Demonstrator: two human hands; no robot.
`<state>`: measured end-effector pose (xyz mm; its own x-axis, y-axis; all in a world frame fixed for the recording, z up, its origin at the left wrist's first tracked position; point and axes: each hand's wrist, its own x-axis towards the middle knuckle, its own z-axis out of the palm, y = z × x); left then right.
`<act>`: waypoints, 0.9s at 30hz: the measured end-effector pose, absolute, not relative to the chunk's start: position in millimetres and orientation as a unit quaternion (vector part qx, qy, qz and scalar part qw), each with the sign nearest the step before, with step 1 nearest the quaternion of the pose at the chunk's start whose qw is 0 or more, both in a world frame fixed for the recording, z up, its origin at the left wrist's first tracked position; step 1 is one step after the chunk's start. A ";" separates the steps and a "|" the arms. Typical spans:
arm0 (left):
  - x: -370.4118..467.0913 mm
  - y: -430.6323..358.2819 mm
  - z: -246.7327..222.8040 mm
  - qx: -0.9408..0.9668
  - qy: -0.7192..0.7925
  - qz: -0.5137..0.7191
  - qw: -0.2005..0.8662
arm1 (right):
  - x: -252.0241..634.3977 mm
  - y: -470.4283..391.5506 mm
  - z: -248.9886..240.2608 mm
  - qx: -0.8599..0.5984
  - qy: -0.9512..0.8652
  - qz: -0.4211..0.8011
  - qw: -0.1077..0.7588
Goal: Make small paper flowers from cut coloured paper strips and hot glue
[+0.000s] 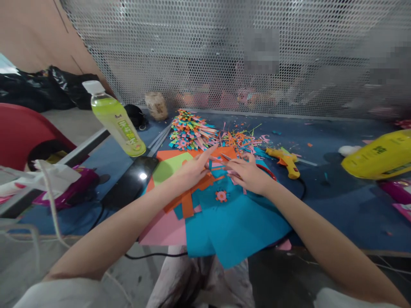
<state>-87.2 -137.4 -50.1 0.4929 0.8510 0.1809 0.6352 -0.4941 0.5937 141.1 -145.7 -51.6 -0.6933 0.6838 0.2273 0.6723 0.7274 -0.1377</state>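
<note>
My left hand [195, 169] reaches over the paper stack with its index finger stretched out and the other fingers curled. Whatever its fingers pinch is too small to make out. Close by on the right, my right hand [248, 174] is closed around scissors; a dark pointed tip shows in front of its fingers and a red handle loop [268, 172] behind. Below both hands lie orange strips [187, 204] and blue paper sheets [237, 226]. A small pink and orange paper flower [221, 196] rests on the blue paper.
Behind my hands stand a colourful cone of paper strips [189, 132] and a heap of scraps [240, 140]. A yellow glue gun [285, 161] lies right, near a yellow bottle [380, 156]. Left are a phone [128, 182] and a green drink bottle [115, 122]. Perforated metal [208, 47] backs the table.
</note>
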 end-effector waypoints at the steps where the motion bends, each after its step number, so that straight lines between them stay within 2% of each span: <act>1: -88.4 -135.0 -51.9 0.832 0.451 0.235 0.223 | 140.6 -143.6 -52.3 -0.389 -0.911 0.017 0.137; 6: -92.4 -128.6 -58.3 0.835 0.473 0.215 0.181 | 125.1 -129.4 -53.9 -0.455 -0.876 -0.037 0.154; 14: -97.4 -130.8 -50.8 0.822 0.519 0.185 0.142 | 115.2 -109.9 -64.9 -0.470 -0.876 -0.073 0.075; 22: -96.2 -131.1 -54.3 0.821 0.508 0.215 0.146 | 110.2 -110.8 -43.1 -0.489 -0.853 -0.046 0.180; 27: -95.8 -133.9 -48.6 0.809 0.515 0.223 0.172 | 125.3 -78.5 -30.5 -0.573 -0.798 -0.078 0.171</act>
<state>-95.8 -133.9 -48.6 0.3691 0.9110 0.1838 0.7572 -0.4094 0.5090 125.3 -78.5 -30.5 -0.2846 0.8877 0.3618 0.9408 0.3312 -0.0724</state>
